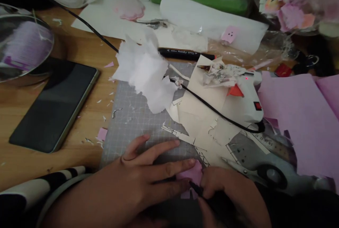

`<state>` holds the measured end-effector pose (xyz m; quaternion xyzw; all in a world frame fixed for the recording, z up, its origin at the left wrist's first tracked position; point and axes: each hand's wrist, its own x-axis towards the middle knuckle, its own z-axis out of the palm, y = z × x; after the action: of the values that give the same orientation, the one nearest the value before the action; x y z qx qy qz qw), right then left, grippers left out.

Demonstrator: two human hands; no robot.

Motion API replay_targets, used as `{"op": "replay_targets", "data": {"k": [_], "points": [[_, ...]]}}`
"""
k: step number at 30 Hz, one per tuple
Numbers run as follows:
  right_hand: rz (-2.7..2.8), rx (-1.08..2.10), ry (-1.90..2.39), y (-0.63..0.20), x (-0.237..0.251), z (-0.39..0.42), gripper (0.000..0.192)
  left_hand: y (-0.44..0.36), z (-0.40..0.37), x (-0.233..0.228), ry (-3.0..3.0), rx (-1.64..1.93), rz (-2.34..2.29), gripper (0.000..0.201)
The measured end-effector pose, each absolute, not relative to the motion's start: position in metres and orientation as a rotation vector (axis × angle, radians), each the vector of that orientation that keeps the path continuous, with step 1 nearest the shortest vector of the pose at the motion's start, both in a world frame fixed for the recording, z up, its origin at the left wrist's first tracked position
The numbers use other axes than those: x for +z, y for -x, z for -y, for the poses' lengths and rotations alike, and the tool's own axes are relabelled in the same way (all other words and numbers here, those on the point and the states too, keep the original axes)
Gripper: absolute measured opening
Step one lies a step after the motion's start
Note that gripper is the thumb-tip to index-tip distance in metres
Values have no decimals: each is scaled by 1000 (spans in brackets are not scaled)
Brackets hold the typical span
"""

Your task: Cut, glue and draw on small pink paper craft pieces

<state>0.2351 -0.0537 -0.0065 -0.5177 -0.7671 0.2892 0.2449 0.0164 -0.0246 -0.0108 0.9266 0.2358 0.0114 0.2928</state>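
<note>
My left hand (137,178) lies with its fingers spread, and two fingertips press on a small pink-purple paper cutout (196,172). Closed around a black pen (195,187), my right hand (227,182) sits at the right edge of that cutout, with the pen's tip at the paper. Part of the cutout is hidden beneath my fingers. The grey cutting mat (135,115) lies under both. Just right of my right hand is a pair of scissors (270,177) with black-lined handles.
A white glue gun (251,97) with a black cord lies on cream paper scraps (209,115). Crumpled white tissue (148,69) and a black marker (182,54) are behind. A phone (55,104) and a clear cup (29,48) stand left; purple sheets (304,115) lie right.
</note>
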Motion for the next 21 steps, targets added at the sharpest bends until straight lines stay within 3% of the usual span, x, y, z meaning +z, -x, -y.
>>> {"op": "replay_targets", "data": {"k": [11,21], "points": [[2287,776,1491,-229,-5,42,27,-19,23,-12,-2524,77,-637,58],[2218,694,1529,-225,-9,44,29,-18,26,-14,-2550,85,-663,56]]}}
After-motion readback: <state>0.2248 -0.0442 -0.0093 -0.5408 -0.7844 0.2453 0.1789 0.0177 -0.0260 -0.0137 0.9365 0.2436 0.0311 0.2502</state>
